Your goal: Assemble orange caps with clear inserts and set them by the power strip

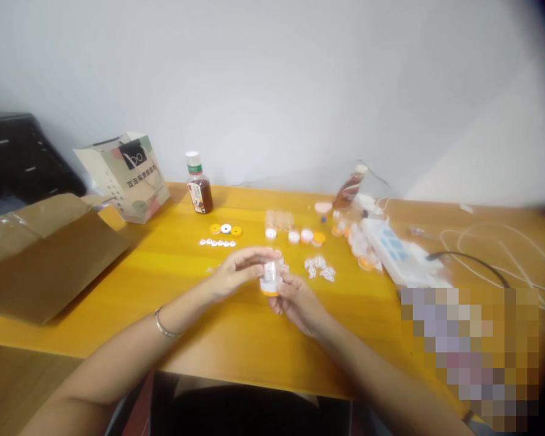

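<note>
Between both hands is a small clear jar [270, 274] with a white and orange band at its lower end, held above the table. My left hand [241, 269], with a bracelet on the wrist, closes its fingers round the jar's upper part. From the right, my right hand [296, 298] pinches the jar near its orange end. Small white pieces [318, 266] lie in loose groups just beyond the hands, partly hidden by them. A row of small white pieces [217, 243] lies farther left, below orange and white round lids [226, 229].
Clear jars [280, 219] and more lids [306, 235] stand farther back. At the right are a white power strip [390, 251], clear orange-lidded jars [361, 242] and cables. A brown bottle [201, 191], paper bag [136, 178] and open cardboard box [49, 260] are at the left.
</note>
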A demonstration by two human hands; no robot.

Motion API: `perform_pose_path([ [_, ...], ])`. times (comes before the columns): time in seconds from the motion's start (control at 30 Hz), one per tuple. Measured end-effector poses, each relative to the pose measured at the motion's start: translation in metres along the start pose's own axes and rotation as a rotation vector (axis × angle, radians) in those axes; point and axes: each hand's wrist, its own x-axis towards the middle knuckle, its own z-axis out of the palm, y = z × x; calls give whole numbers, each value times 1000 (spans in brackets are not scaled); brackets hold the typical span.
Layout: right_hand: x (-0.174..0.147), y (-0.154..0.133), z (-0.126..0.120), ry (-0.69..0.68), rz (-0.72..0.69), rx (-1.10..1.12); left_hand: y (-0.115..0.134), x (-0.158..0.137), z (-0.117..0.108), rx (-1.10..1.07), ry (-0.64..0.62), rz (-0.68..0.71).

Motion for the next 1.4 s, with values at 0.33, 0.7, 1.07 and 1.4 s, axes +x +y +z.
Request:
perform_pose_path([
  [0.33,5,-2,-1,89,-45,-201,-8,1,9,-95,135,-37],
  [0.7,4,16,-4,-70,44,117,-13,0,3,-385,-87,-98],
  [1.07,11,9,-12,96,-93,-182,-20,9,-9,-38,151,-100],
  [1.4,5,14,-6,-72,75,171,-14,6,-9,-276,-47,-166],
])
